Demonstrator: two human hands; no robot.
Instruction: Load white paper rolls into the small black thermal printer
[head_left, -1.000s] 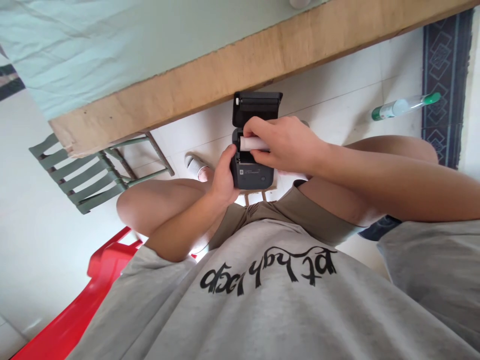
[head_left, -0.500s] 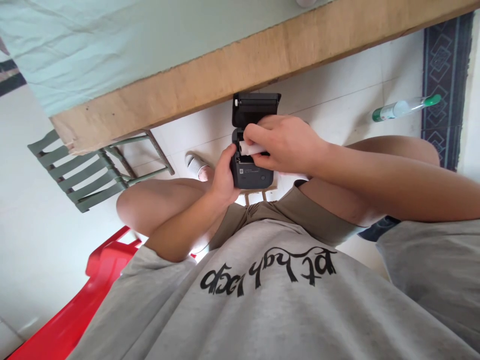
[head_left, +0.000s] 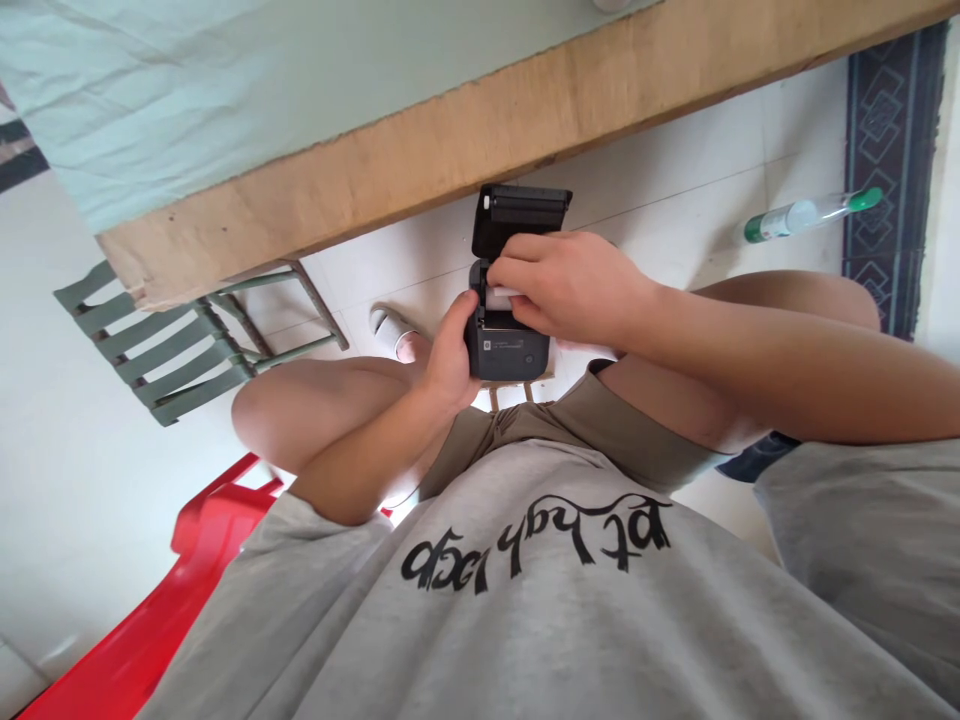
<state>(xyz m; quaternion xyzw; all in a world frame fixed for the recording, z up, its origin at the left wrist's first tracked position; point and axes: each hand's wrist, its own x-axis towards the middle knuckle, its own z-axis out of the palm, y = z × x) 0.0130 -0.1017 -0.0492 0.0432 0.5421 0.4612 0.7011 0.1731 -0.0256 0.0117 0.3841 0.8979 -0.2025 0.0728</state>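
Note:
A small black label printer (head_left: 506, 355) is held over my lap, its lid (head_left: 517, 215) swung up and away from me. My left hand (head_left: 452, 350) grips the printer's left side, thumb along the edge by the open compartment. Inside that compartment lies a white paper roll (head_left: 499, 302), partly covered by fingers. With fingers bent, my right hand (head_left: 574, 285) reaches in from the right and pinches the roll. The roll's right part is hidden behind this hand.
A wooden table edge (head_left: 390, 165) with a pale green cloth (head_left: 315, 70) runs just beyond the printer. On the floor lie a plastic bottle (head_left: 802, 217) at right and a green slatted chair (head_left: 161, 345) at left. A red plastic chair (head_left: 202, 560) stands at lower left.
The paper roll has gone deeper into the compartment, and its end no longer sticks up at an angle. The printer and its lid have shifted slightly to the right.

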